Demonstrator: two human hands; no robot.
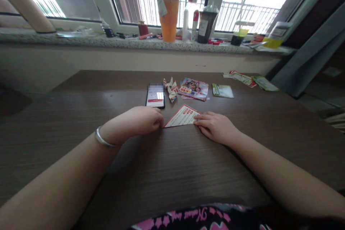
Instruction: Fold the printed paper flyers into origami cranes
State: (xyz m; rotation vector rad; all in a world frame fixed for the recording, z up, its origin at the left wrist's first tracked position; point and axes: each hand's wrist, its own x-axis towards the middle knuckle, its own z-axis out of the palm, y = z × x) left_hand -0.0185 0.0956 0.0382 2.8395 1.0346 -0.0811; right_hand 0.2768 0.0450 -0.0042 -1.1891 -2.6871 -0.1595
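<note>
On the table (175, 169), the paper triangle (181, 116) is touched at its right corner by the right hand (215, 125), fingers loosely extended, nothing clasped, while the left hand (149, 119) is curled near the left corner, grip indeterminable; skewing could be caused by one-sided pressure.

A dark table (172, 165) bears a phone (155, 97), a folded figure (172, 90), flyers (193, 89), green-and-white papers (222, 91) and a paper triangle (181, 118).
</note>
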